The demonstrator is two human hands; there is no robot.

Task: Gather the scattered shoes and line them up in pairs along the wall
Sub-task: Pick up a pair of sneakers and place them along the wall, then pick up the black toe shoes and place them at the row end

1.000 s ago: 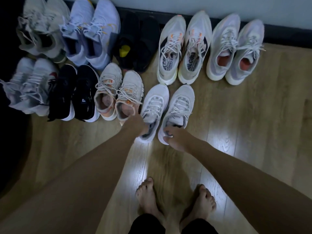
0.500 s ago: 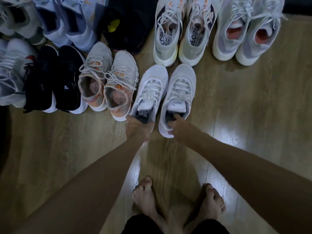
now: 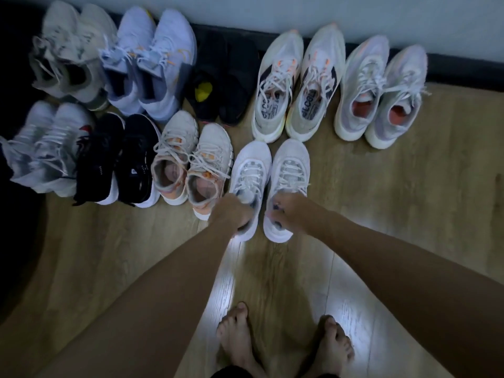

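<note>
View from the head camera, looking down at a wooden floor (image 3: 409, 214) that meets a pale wall (image 3: 354, 15) with a dark baseboard (image 3: 463, 75). Both hands hold one pair of white sneakers at the heel end: the left hand (image 3: 230, 214) has its fingers curled round the heel of the left white sneaker (image 3: 251, 170), and the right hand (image 3: 291, 214) pinches the heel collar of the right white sneaker (image 3: 290, 165). The two sneakers stand side by side, toes toward the wall, at the right end of the front row, with a narrow gap between them.

Back row, along the baseboard, from left: a grey pair (image 3: 71, 53), a pale blue pair (image 3: 152, 64), a black pair with a yellow patch (image 3: 223, 83), a cream pair with orange accents (image 3: 297, 85) and a white pair with orange insoles (image 3: 381, 91). Front row, from left: a grey-white pair (image 3: 46, 148), blurred; a black pair with white soles (image 3: 117, 159); a beige pair with orange trim (image 3: 191, 159), just beside the left white sneaker. The cream pair stands directly between the held sneakers and the wall. The person's bare feet (image 3: 283, 342) rest on the floor at the lower edge, near a bright patch of reflected light.
</note>
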